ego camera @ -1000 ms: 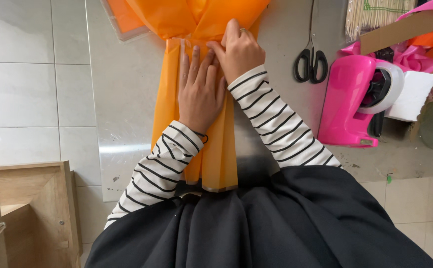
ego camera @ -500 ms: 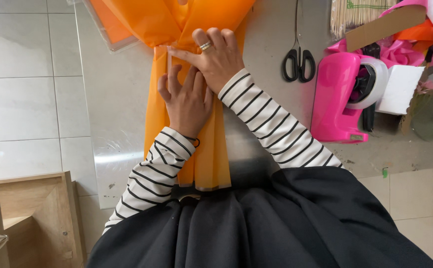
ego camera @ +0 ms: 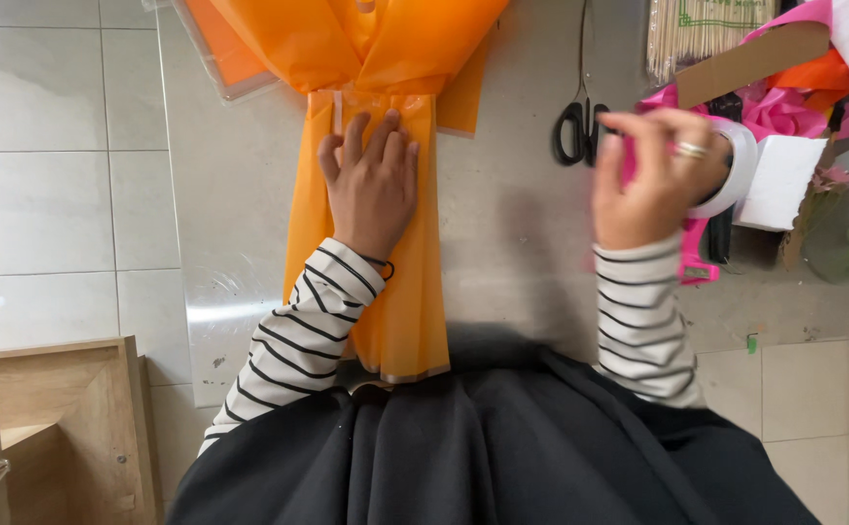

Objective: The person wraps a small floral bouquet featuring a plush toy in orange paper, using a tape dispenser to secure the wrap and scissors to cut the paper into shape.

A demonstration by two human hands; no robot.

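Left hand (ego camera: 371, 185) flat, fingers spread, pressing orange wrapping sheet (ego camera: 407, 292) onto grey table (ego camera: 512, 224), gripping nothing. Right hand (ego camera: 653, 180) raised at right, fingers curled around tape roll (ego camera: 736, 170) on pink dispenser (ego camera: 692, 253). Sheet lying centre, gathered at far end, near end hanging toward lap. Probably light, thin, slippery, crease-prone; best pinned or pinched at gathered neck. Scissors (ego camera: 575, 131) just beyond.

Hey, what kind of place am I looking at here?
Probably a craft or gift-wrapping bench, maybe a florist's. The left hand presses pleated orange wrap on the table, scissors and a bundle of sticks lie nearby, and the right hand reaches a pink tape dispenser.
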